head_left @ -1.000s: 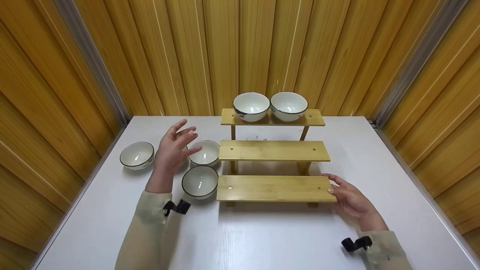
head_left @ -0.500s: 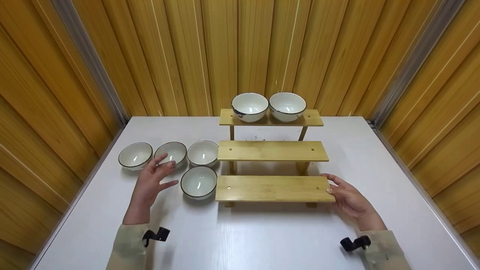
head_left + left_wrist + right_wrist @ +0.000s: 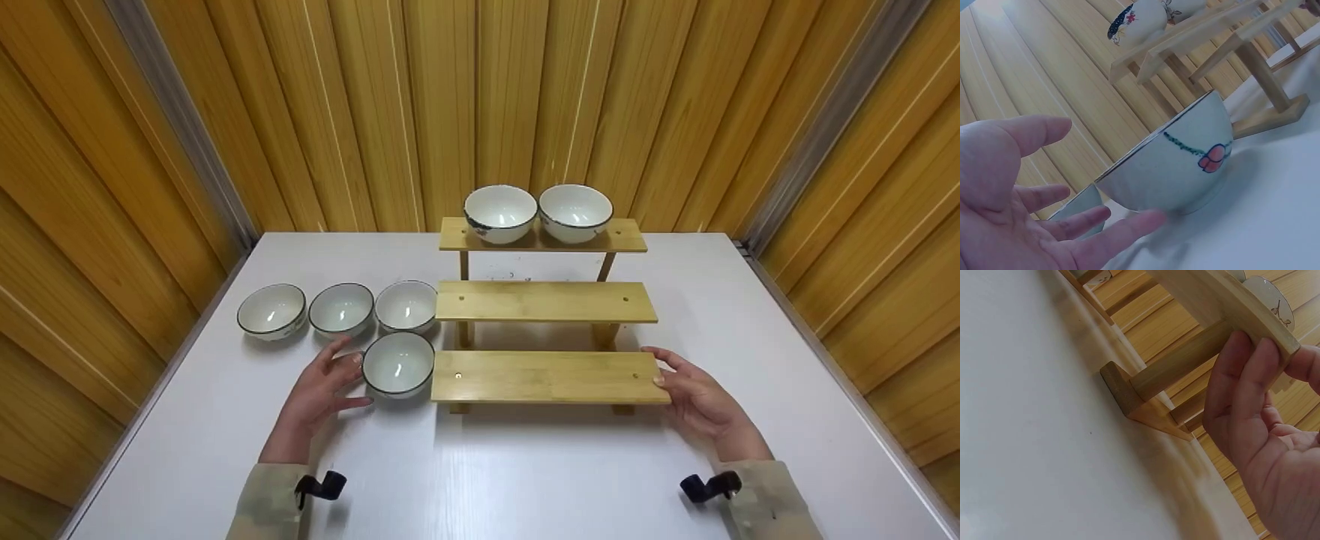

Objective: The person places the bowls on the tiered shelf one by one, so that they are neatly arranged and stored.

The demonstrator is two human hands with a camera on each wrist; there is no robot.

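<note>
A three-tier bamboo shelf [image 3: 551,377] stands on the white table. My right hand [image 3: 701,405] pinches the right end of its lowest board, thumb on top and fingers beneath, as the right wrist view shows. Just left of that board sits a white bowl [image 3: 398,365] with a dark rim; the left wrist view shows a pink flower painted on its side. Around this bowl's left side my left hand [image 3: 322,394] is spread, fingers extended, fingertips right at its wall. Behind it, in a row, are three more bowls: left [image 3: 271,310], middle [image 3: 341,309] and right [image 3: 406,306].
Two bowls, a left one [image 3: 500,214] and a right one [image 3: 576,214], stand side by side on the top board [image 3: 630,236]. The middle board [image 3: 547,302] is bare. Wood-patterned panels [image 3: 375,112] enclose the table at the back and both sides.
My left hand has drawn back from over the row of bowls and come down beside the front bowl. My right hand keeps its hold on the shelf; the bowls have not moved.
</note>
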